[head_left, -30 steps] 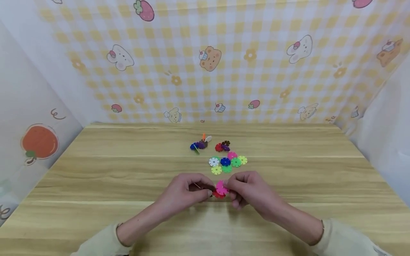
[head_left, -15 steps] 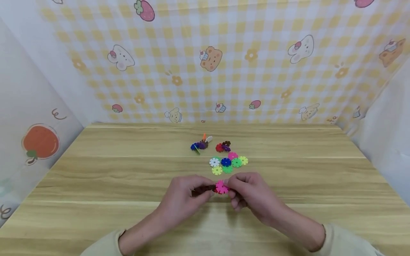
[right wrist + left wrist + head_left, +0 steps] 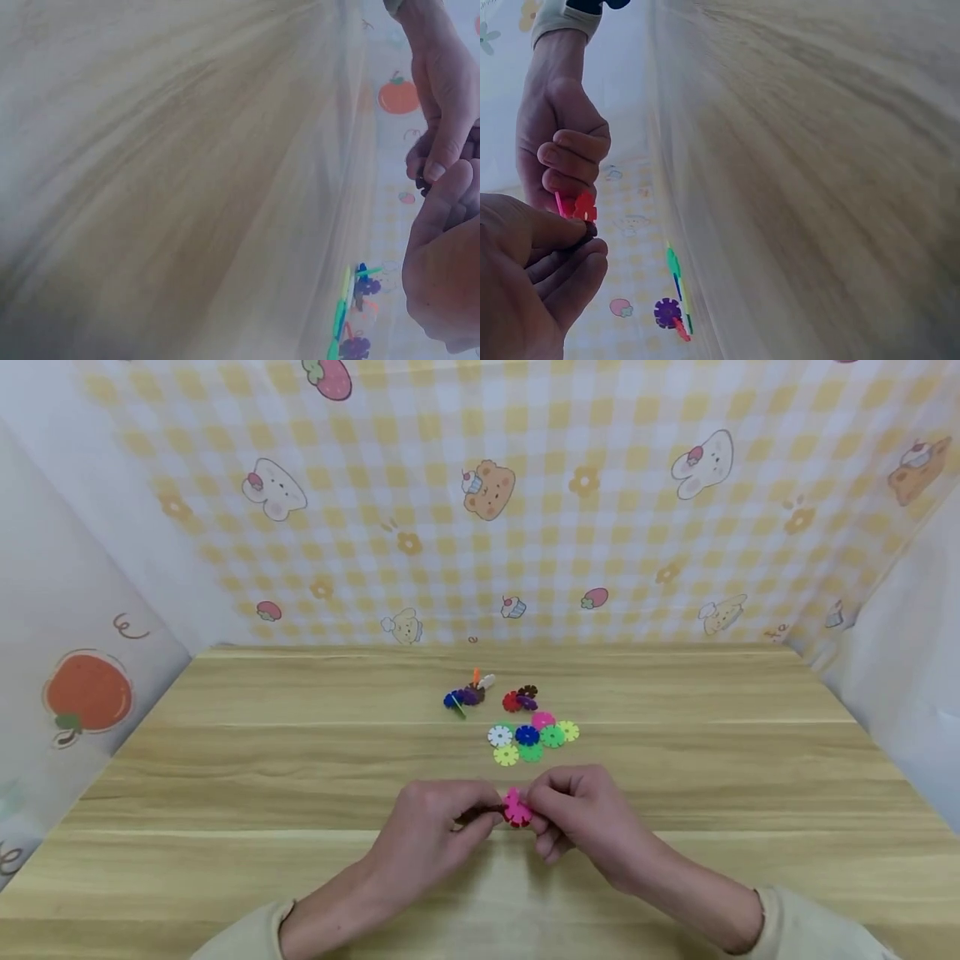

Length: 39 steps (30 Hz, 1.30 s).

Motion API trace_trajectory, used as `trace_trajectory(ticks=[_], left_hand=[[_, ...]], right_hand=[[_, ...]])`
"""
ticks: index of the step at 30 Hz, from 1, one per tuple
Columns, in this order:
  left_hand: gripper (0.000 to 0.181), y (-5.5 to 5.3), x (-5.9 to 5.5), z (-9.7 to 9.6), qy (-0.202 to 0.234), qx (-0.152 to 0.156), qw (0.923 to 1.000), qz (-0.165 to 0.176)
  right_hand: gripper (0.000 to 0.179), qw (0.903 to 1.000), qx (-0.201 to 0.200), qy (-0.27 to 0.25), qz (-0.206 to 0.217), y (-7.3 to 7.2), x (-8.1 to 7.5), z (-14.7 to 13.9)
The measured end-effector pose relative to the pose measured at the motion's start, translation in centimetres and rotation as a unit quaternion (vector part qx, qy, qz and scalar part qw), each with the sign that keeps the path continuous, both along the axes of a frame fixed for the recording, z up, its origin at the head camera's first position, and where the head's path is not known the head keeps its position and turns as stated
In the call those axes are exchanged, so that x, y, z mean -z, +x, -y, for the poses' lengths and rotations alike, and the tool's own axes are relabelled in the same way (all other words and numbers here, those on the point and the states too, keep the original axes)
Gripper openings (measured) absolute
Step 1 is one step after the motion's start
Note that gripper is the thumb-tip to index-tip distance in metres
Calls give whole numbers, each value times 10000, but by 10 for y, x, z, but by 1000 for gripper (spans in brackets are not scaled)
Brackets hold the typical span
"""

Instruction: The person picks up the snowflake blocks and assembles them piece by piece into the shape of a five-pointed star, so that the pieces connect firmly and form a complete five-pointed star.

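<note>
Between finger and thumb, my left hand (image 3: 431,827) pinches a brown notched plastic disc (image 3: 480,812), seen nearly edge-on. My right hand (image 3: 588,818) grips a pink notched disc (image 3: 515,808) at its right side, with the other fingers curled below. A red notched disc (image 3: 586,207) sits against the pink one; in the head view only its lower rim shows. The three pieces meet between the fingertips, above the table near its front. Fingers hide much of the brown disc in both wrist views.
Beyond the hands lies a loose group of flat discs, among them a blue disc (image 3: 527,736) and a white disc (image 3: 500,736). Farther back are a red, brown and purple joined cluster (image 3: 512,702) and a larger multicoloured cluster (image 3: 470,696). A checked cloth (image 3: 540,543) hangs behind the table.
The pink disc has shifted down over the red one, covering more of it. Both hands have come slightly toward the body, and the brown disc has turned closer to edge-on since half a second ago.
</note>
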State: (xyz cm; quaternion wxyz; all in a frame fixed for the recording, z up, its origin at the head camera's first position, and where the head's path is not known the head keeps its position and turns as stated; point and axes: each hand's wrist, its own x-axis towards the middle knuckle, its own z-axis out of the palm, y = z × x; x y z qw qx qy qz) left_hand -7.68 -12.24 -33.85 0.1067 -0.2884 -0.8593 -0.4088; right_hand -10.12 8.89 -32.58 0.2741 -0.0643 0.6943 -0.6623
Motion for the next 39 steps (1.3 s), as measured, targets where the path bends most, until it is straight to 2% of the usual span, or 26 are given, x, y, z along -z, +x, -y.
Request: trace_trajectory(ticks=[3, 5, 10, 16, 17, 19, 21, 23, 25, 28, 31, 34, 36, 39], left_hand=[[11, 2, 0, -1, -177, -11, 9990, -400], [11, 4, 1, -2, -197, 0, 9985, -514], [14, 6, 5, -3, -19, 1, 9990, -453], [14, 3, 7, -2, -20, -23, 9995, -328], [14, 2, 7, -1, -40, -18, 9997, -236], [15, -1, 5, 0, -41, 17, 9998, 173], [16, -4, 1, 2, -62, -1, 9973, 732], [17, -9, -3, 6, -96, -120, 9906, 1362], [16, -18, -6, 12, -147, -328, 9839, 1749], [14, -39, -6, 21, -217, -755, 9749, 2083], [11, -66, 0, 29, -114, -1074, 9649, 2396], [10, -88, 7, 32, 89, -1354, 9498, 2818], [11, -98, 10, 31, 143, -1536, 9424, 2967], [14, -108, 14, 28, 50, -1767, 9363, 3034]], right_hand=[[24, 10000, -14, 22, -20, 1, 0, 1], [25, 10000, -31, 58, -30, 2, 0, 1], [27, 9998, -69, 188, -22, 3, 0, 2], [27, 9997, -44, 253, -55, 2, 3, 4], [27, 9996, -18, 280, -74, 2, 3, 5], [27, 9993, 35, 357, -104, 2, 3, 6], [28, 9990, 90, 426, -78, 1, 3, 7], [29, 9983, 251, 533, -9, 0, 3, 5], [30, 9962, 483, 726, -24, -2, 5, 1], [27, 9910, 800, 1062, -147, -4, 9, -10], [23, 9894, 776, 1179, -335, -2, 17, -21], [22, 9914, 592, 1122, -333, 1, 22, -25], [22, 9919, 541, 1116, -275, 2, 24, -25], [21, 9907, 545, 1231, -209, 2, 25, -23]])
